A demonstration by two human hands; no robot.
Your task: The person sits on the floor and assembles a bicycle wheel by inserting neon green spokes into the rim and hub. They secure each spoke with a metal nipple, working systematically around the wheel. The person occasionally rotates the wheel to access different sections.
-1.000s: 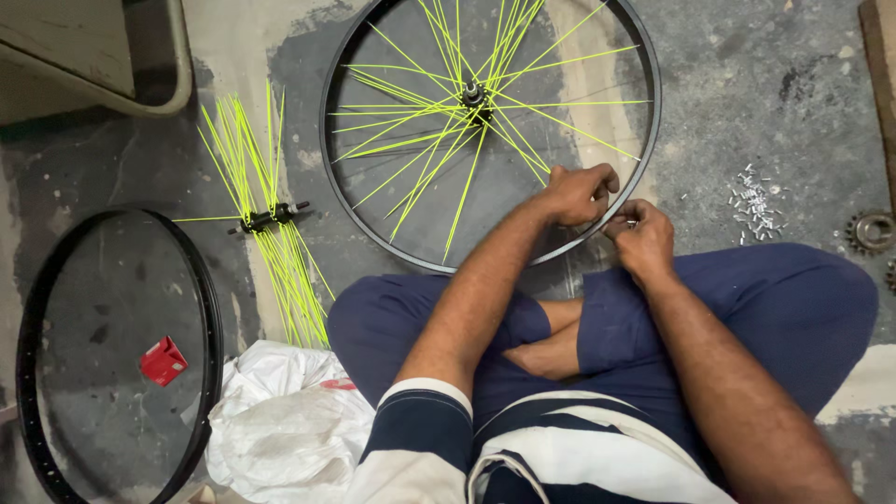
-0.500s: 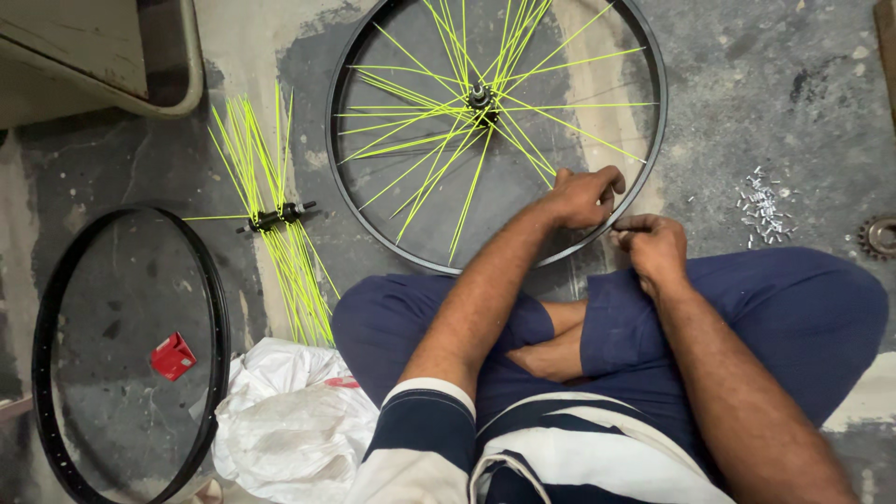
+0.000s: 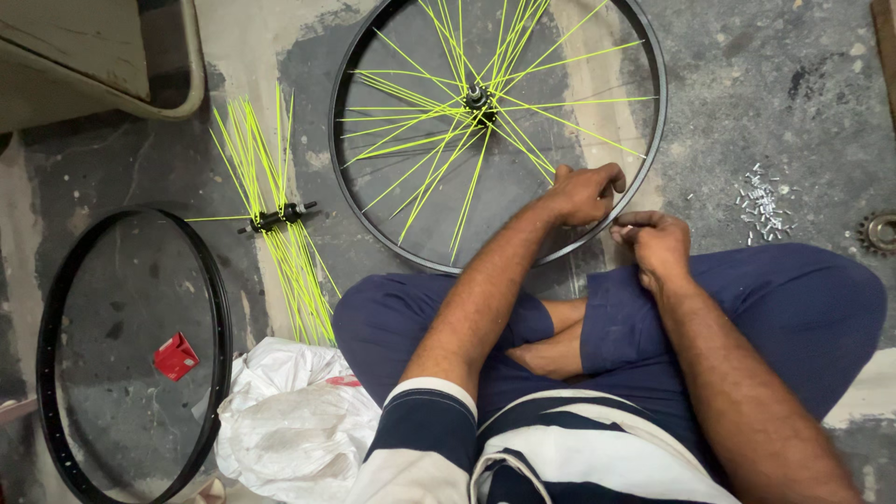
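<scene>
- Person sits cross-legged on concrete floor, seen from above; face not in view, torso cut off at the near edge.
- Black bicycle rim with neon-yellow spokes lies flat on the floor just beyond the knees; far arc cut off by the top edge.
- Hub sits at the wheel centre, small and dark, detail hard to make out.
- Left hand is curled over the near-right part of the rim, fingers closed on it; the spoke end under the fingers is hidden.
- Right hand is just right of the left hand, at the rim's outer edge, fingertips pinched on something tiny and pale; cannot tell what.
- Pile of small silver nipples lies on the floor to the right, well apart from the hands.
- Sprocket at the right edge, partly cut off.
- Second hub with loose yellow spokes lies left of the wheel.
- Bare black rim at near left, cut off by the bottom edge; red packet inside it.
- White plastic bag beside the left knee; contents hidden.
</scene>
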